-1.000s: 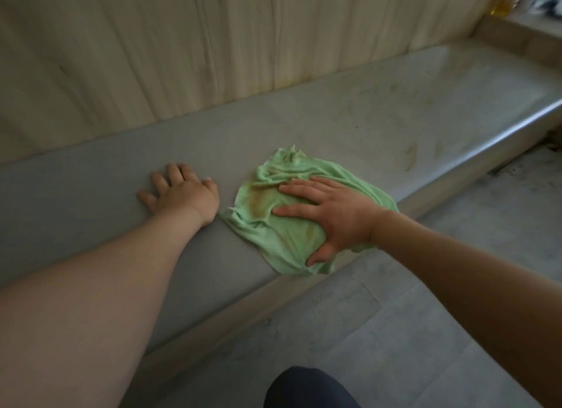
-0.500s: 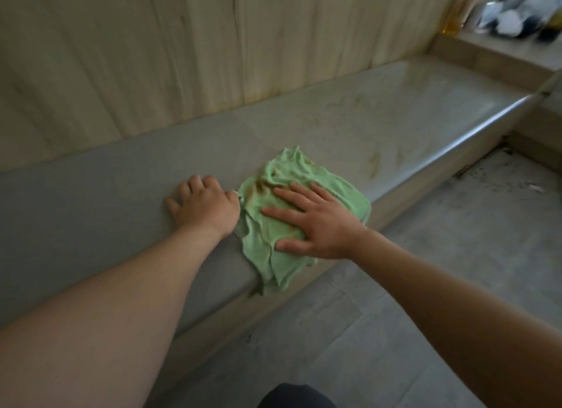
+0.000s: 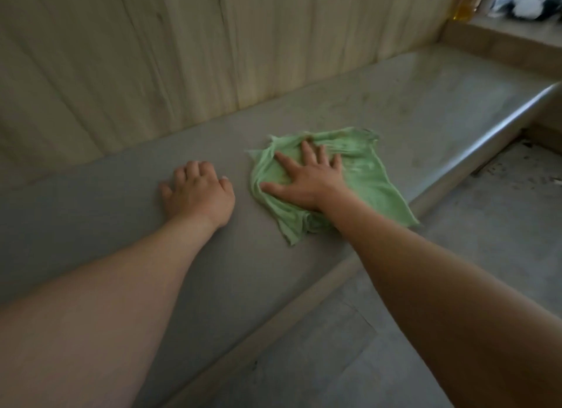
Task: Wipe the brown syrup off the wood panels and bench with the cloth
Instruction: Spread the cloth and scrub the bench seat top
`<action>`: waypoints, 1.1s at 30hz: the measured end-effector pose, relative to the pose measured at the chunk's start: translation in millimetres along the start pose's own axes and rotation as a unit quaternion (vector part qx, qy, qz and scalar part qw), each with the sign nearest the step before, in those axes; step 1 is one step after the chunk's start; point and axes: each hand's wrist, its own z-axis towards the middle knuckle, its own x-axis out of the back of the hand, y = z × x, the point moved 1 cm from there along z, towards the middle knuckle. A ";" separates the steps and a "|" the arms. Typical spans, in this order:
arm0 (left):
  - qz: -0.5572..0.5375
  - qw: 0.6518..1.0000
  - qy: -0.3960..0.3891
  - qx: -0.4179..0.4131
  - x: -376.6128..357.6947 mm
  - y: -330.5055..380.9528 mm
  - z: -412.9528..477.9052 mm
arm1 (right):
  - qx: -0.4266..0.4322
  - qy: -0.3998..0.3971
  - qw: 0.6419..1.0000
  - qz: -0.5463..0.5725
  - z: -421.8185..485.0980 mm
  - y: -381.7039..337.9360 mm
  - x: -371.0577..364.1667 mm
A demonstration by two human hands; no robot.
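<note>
cloth (image 3: 362,179): thin, soft green rag, bunches easily, lying on the bench (image 3: 425,103)
right hand (image 3: 307,179): spread flat, pressing it
left hand (image 3: 197,194): flat on bench, holding nothing
best hold: palm pressure mid-cloth, probably

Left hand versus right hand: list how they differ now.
The left hand rests on the bare bench; the right hand presses the green cloth. The left hand's fingers lie close together; the right hand's fingers are spread wide. Both are palm down.
</note>
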 end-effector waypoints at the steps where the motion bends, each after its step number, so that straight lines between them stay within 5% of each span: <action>1: 0.006 1.000 -0.008 0.001 -1.1 -1.9 5.9 | 0.034 0.003 0.999 0.004 5.0 -16.1 -2.9; 5: -0.004 0.998 -0.058 -0.002 -14.9 -8.1 23.0 | 0.054 0.007 0.998 0.031 49.6 -15.8 3.9; 20: -0.003 0.999 0.015 -0.032 -38.6 -12.7 28.6 | -0.157 0.027 0.986 0.051 238.9 -26.4 46.2; 24: -0.003 0.999 0.014 -0.029 -39.3 -13.6 28.9 | -0.093 0.061 0.992 0.051 218.0 -84.9 32.7; 29: 0.003 0.999 -0.001 -0.032 -35.9 -13.3 28.6 | 0.167 0.071 0.983 0.009 173.8 -108.0 16.1; 33: -0.003 0.999 0.007 -0.039 -35.0 -12.5 25.4 | 0.088 0.054 0.995 0.017 206.7 -56.9 38.5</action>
